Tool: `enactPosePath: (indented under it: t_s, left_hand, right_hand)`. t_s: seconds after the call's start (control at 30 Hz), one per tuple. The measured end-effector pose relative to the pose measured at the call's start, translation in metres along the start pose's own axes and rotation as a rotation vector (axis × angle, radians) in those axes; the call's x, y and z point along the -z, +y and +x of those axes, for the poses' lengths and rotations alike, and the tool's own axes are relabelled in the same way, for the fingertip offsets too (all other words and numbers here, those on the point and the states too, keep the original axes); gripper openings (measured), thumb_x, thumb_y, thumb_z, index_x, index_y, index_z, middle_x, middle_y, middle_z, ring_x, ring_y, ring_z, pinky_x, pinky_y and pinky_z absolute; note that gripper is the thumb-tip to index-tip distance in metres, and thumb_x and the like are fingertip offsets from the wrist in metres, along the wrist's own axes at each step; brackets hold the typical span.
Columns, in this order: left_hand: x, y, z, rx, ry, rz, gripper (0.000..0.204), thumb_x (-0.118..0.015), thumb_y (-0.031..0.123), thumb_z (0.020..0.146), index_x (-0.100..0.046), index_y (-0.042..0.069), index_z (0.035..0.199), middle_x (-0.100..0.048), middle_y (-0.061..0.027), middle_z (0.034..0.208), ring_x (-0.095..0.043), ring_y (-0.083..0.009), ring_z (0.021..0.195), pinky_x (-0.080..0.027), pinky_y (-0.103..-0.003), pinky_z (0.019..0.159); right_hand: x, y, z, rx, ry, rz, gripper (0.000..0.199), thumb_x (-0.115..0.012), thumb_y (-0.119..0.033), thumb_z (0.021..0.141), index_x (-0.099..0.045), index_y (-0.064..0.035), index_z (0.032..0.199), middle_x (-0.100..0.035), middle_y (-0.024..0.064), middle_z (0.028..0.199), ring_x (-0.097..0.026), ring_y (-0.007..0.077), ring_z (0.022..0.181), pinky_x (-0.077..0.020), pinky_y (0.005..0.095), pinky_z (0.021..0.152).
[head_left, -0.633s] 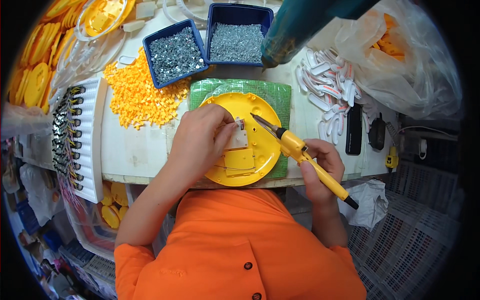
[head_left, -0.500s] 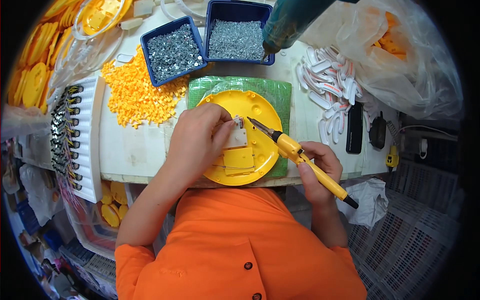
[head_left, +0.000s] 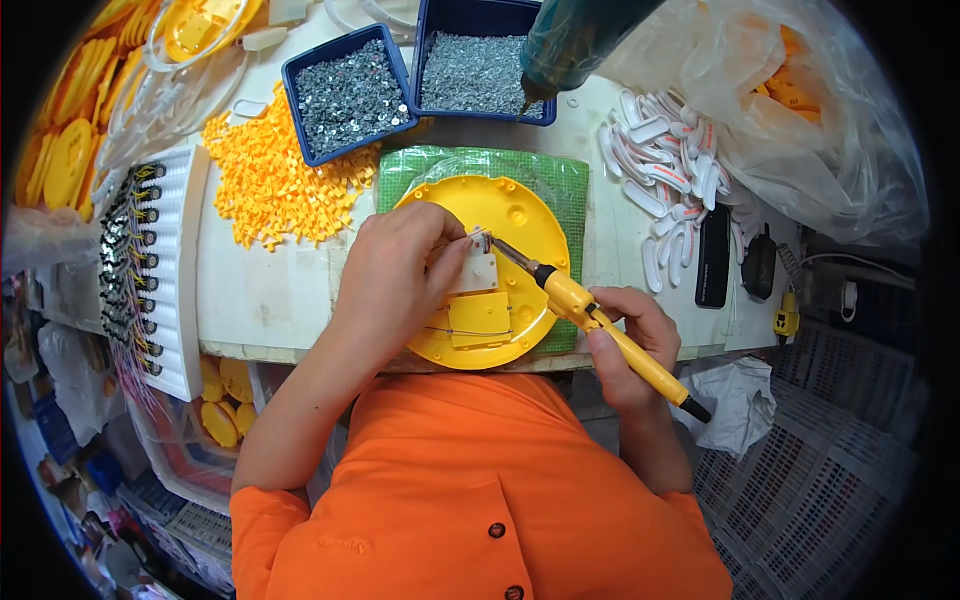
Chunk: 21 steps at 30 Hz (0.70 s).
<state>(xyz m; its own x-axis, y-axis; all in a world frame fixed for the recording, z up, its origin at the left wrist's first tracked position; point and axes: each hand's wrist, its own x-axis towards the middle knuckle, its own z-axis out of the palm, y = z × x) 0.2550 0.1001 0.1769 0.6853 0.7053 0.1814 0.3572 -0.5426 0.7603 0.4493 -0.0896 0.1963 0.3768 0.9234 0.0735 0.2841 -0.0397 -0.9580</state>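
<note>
A: Past the hands, anything on the white worktop point(head_left: 265, 310)?

B: At the back, a slanted dark blue plastic bin point(head_left: 362, 146) of shiny metal pieces, just beside a second dark blue plastic bin point(head_left: 470, 114) of finer grey ones. To the left, a heap of small bright yellow plastic pieces point(head_left: 265, 190), then a ridged white tray point(head_left: 182, 300) bearing dark round parts with thin wires.

A: And to the right?

B: A pile of curved white plastic handles point(head_left: 660, 165) and a bulging clear plastic bag point(head_left: 830, 170) with orange parts inside.

A: Anything in the way?

B: In front of the second bin's corner, a teal tool point(head_left: 590, 45) with a narrow tip. Over the work's left part, the left hand point(head_left: 395, 265), thumb and index finger nearly together at a small pale board point(head_left: 478, 275); cannot tell what, if anything, between them.

A: Right hand point(head_left: 635, 345)?

B: Curled around a slim yellow soldering iron point(head_left: 573, 297) with a black tail, tip at the board's upper right; cannot tell whether touching.

A: And the work itself?

B: A round yellow plastic shell point(head_left: 540, 225), hollow side up, on a green mat point(head_left: 572, 190) near the worktop's front edge. Inside, the board; below it, a rectangular yellow panel point(head_left: 480, 312) with a thin wire point(head_left: 480, 332) across.
</note>
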Motion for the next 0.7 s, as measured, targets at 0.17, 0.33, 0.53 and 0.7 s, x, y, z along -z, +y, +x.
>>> enactPosePath:
  t_s: [0.17,0.33,0.53,0.7]
  left_hand:
    - [-0.0018,-0.0004,0.0000,-0.002,0.023,-0.015,0.014,-0.075,0.007,0.085,-0.063,0.001,0.083,-0.066,-0.0135,0.079,-0.065,-0.0338,0.075,-0.049,-0.045,0.068]
    - [0.0005,0.0007,0.0007,0.002,-0.006,0.033,0.011,-0.074,0.006,0.088,-0.065,0.000,0.087,-0.068,-0.0135,0.081,-0.068,-0.0302,0.073,-0.054,-0.038,0.064]
    - [-0.0008,0.0006,0.0009,-0.013,0.003,0.050,0.012,-0.075,0.006,0.087,-0.065,0.000,0.086,-0.068,-0.0135,0.080,-0.068,-0.0298,0.072,-0.054,-0.037,0.064]
    - [-0.0035,-0.0010,0.0008,-0.019,0.030,0.016,0.017,-0.076,0.009,0.085,-0.062,0.001,0.082,-0.066,-0.0125,0.077,-0.065,-0.0333,0.075,-0.048,-0.045,0.068]
  right_hand:
    - [-0.0024,0.0023,0.0020,0.090,0.063,-0.028,0.033,-0.069,-0.008,0.082,-0.069,0.0048,0.112,-0.071,0.0107,0.092,-0.062,0.0156,0.079,-0.0518,0.0284,0.075]
    - [-0.0033,0.0018,0.0024,0.085,0.063,-0.028,0.032,-0.069,-0.008,0.082,-0.069,0.0047,0.111,-0.071,0.0109,0.092,-0.063,0.0158,0.079,-0.0518,0.0284,0.075]
    - [-0.0050,0.0039,-0.0019,0.059,0.081,0.016,0.033,-0.068,-0.007,0.083,-0.068,0.0048,0.113,-0.071,0.0104,0.093,-0.063,0.0149,0.081,-0.0520,0.0281,0.077]
    - [0.0035,0.0045,-0.0047,0.038,0.056,0.055,0.036,-0.065,-0.009,0.088,-0.062,0.0057,0.120,-0.067,0.0104,0.108,-0.063,0.0128,0.090,-0.0519,0.0274,0.083]
